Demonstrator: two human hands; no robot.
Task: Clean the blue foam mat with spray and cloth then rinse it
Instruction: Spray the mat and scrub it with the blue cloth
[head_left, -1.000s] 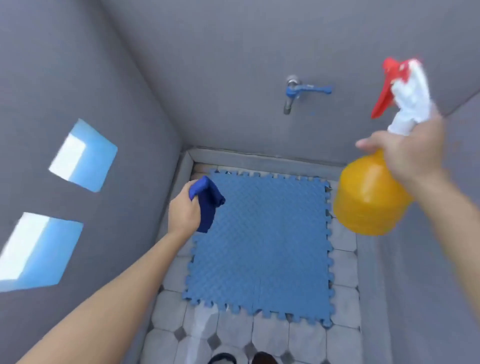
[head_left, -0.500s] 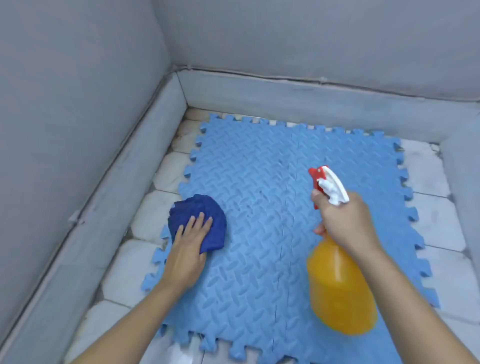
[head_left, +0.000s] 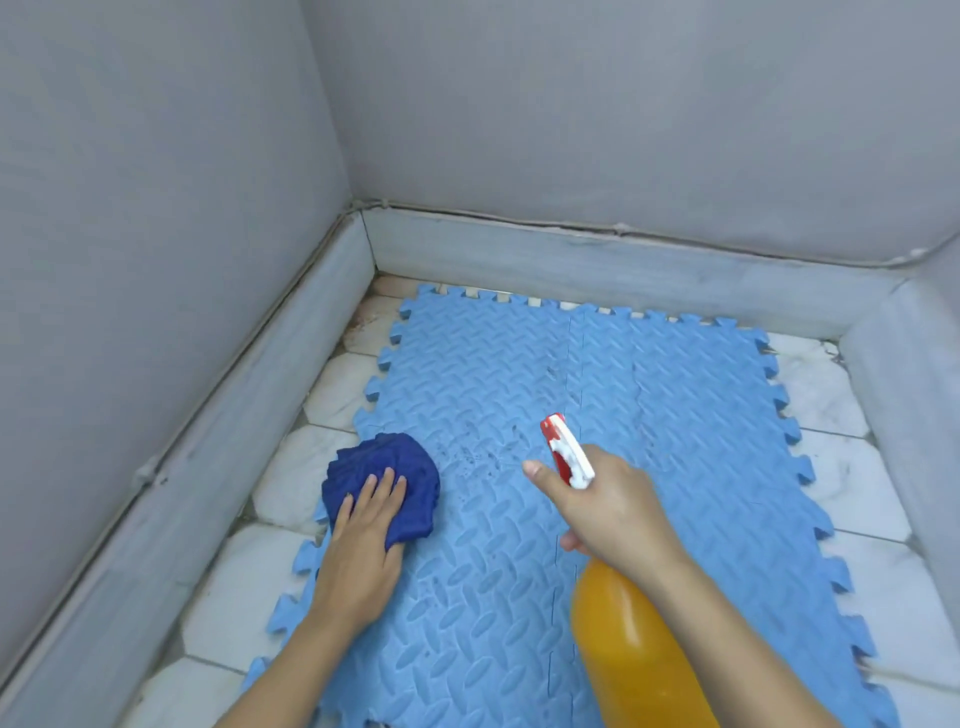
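Since a moment ago the hands have hardly moved: the cloth is in the same spot, the bottle has slid a little nearer the person, and wet dark specks now show on the mat in front of the nozzle.

At the left, the left hand (head_left: 363, 551) lies flat on the dark blue cloth (head_left: 382, 480), fingers spread, pressing it down on the near left part of the blue foam mat (head_left: 691, 415). That grip is wide and open on top of the cloth, not curled round it. The mat lies flat on the white tiled floor (head_left: 291, 483), filling most of the corner between the grey walls (head_left: 156, 208).

In the middle are the wet specks (head_left: 472, 457), just right of the cloth.

To the right, the right hand (head_left: 608, 506) is closed round the neck of the orange spray bottle (head_left: 639, 649), with the red and white spray head (head_left: 566, 449) pointing away, over the mat.

To do this step well, I think the person should spray evenly across the mat and not just one patch, keep the nozzle low and tipped down, then rub with the cloth, pushing into the grooves. The far corners look dry so far.

I can see no label, brand or writing on the bottle or anywhere else.
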